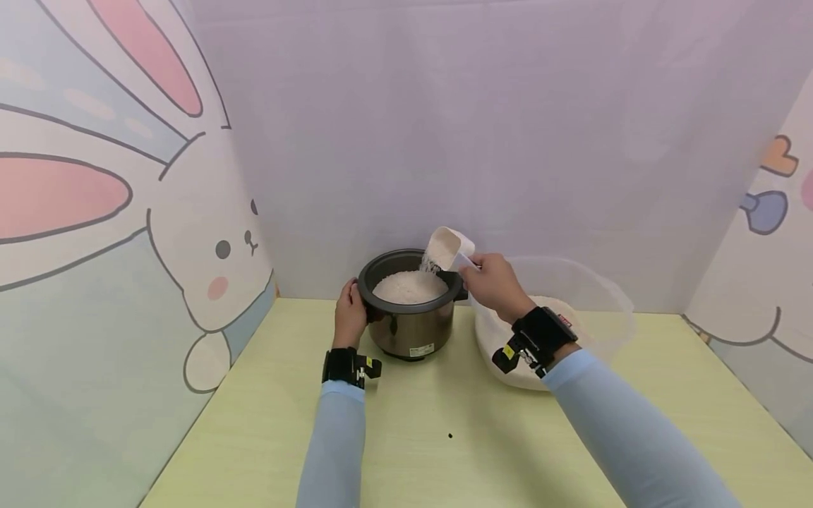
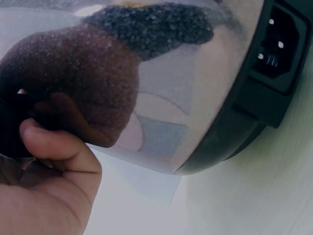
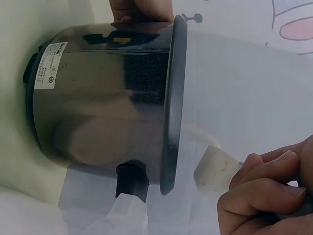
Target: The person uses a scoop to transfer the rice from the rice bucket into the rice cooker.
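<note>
**Scoop tipped over cooker, left hand steadying**

I see my right hand (image 1: 495, 282) curled round the handle of a white scoop (image 1: 447, 248), tilted just above the far right rim of the rice cooker (image 1: 409, 321); rice (image 1: 409, 287) falls from it onto the heap inside. My left hand (image 1: 351, 310) grips the cooker's left handle. A clear tub (image 1: 603, 303) of rice sits just right of the cooker on the yellow table (image 1: 444, 451).

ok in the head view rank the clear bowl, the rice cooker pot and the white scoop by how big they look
1. clear bowl, widest, though partly hidden by the right arm
2. rice cooker pot
3. white scoop, plainly smallest
</note>
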Tool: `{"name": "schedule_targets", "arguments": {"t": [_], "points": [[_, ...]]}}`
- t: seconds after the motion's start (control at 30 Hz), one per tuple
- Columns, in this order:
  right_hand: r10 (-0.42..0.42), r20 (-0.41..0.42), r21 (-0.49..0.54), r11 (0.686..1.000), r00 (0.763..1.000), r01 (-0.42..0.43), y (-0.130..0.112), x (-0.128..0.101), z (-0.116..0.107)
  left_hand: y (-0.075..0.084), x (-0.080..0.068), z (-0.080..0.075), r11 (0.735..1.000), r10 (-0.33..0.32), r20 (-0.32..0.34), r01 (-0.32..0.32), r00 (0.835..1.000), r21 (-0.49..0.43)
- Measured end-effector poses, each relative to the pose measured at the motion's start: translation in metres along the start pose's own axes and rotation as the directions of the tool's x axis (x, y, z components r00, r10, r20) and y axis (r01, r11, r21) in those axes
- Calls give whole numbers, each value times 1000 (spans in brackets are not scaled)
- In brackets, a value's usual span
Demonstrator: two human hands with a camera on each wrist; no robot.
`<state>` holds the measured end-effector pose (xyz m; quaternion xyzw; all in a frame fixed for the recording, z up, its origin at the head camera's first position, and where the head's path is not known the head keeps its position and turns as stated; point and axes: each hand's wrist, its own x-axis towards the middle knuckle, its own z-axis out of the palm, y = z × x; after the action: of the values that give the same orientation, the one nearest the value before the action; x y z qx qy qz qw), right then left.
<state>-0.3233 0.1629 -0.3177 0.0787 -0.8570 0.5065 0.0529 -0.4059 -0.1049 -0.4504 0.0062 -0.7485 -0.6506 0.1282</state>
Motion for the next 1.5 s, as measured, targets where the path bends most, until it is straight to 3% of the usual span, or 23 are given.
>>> {"name": "schedule_targets", "arguments": {"t": [0.3,0.5,0.67,1.23,1.5], "points": [[-74,0,-85,994,997,74,2,2,7,-1,1,-1,1000,2,-5,-2,1000,6],[-194,27,-276,941,981,194,3,2,11,-2,0,0,1000,6,1,-6,1000,1],[-254,35,-317,915,967,251,1,1,14,-3,0,0,1000,11,0,-11,1000,8],[-315,38,-445,845,948,299,5,2,22,-1,1,0,1000,8,2,-8,1000,3],[-371,60,-562,754,927,338,6,-1,25,-1,0,0,1000,-3,5,3,1000,1]]}}
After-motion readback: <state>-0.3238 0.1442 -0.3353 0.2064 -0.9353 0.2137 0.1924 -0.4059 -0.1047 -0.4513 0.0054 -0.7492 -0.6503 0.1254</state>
